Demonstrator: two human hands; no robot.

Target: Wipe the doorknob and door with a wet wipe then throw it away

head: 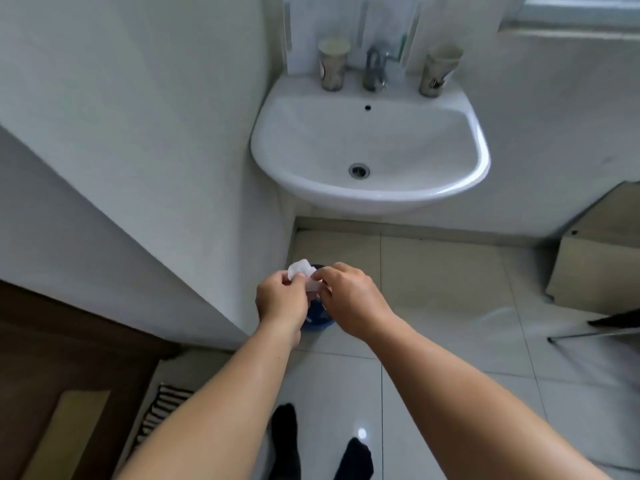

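wet wipe (300, 270): a small white crumpled wad, pinched between both hands at about the 6 o'clock side of the sink, held well above the floor.

left hand (281, 296): closed on the wipe's left part, thumb and fingers pinched tight, most of the wad poking out at 12 o'clock from the fist.

right hand (349, 295): also closed on the wipe, fingertips nipping its right edge, so the wipe is shared between the two.

bin (318, 318): a blue round thing on the floor, mostly hidden under the hands; only a rim bit at 6 o'clock of the hands is seen, guessed to be the trash bin.

key relation: the wipe is held pretty much straight over the bin, so a plain drop is probably all that's needed. Neither hand is clearly nearer.

sink (478, 168): white, wall-hung, at 12 o'clock, not touched.

stage: looks like the throw-away bit, wiping presumably done; door and doorknob can't be clearly made out.
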